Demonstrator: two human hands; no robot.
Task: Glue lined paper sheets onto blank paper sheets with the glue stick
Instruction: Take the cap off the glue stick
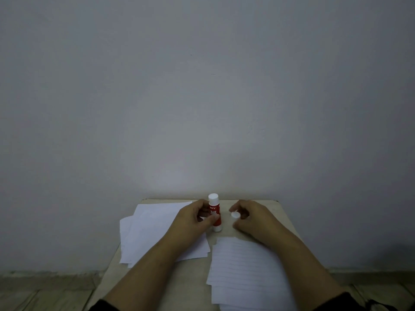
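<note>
While left hand (193, 217) grips glue stick (214, 213), right hand (251, 218) pinches its cap (235, 215).

glue stick (215, 217): red, white ends | lined sheets (242, 270): white, ruled | blank sheets (150, 230): white

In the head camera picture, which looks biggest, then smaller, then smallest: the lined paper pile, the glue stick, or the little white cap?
1. Lined paper pile, though nearest the camera.
2. Glue stick, gripped upright by the left hand.
3. Little white cap, at the right hand.
</note>
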